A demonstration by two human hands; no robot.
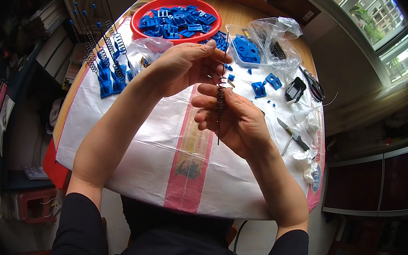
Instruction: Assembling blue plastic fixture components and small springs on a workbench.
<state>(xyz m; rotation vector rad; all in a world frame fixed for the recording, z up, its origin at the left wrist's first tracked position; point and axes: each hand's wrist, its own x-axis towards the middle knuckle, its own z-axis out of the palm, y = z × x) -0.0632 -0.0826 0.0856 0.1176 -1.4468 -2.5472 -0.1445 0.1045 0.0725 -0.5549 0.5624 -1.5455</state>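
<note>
Coil and rod held between two hands above the desk

From where I stand, a black wire coil spring (220, 98) sits around a thin dark straight rod (218, 135), above a white woven sheet (138, 146) spread over the light wooden desk (229, 8); the right hand (241, 121) pinches the spring between thumb and fingers; the left hand (190, 64) is half curled, its fingertips right at the rod's upper stretch, though I cannot tell whether they grip it.

The step in hand looks, to my eye, like seating the spring along the rod; the next move would call for a steady rod, a light pinch and a coil kept in line with it.

The rod's long axis runs from the near edge towards the far side, one end past each hand; the spring shares that axis; how far the rod tilts upright I cannot judge.
</note>
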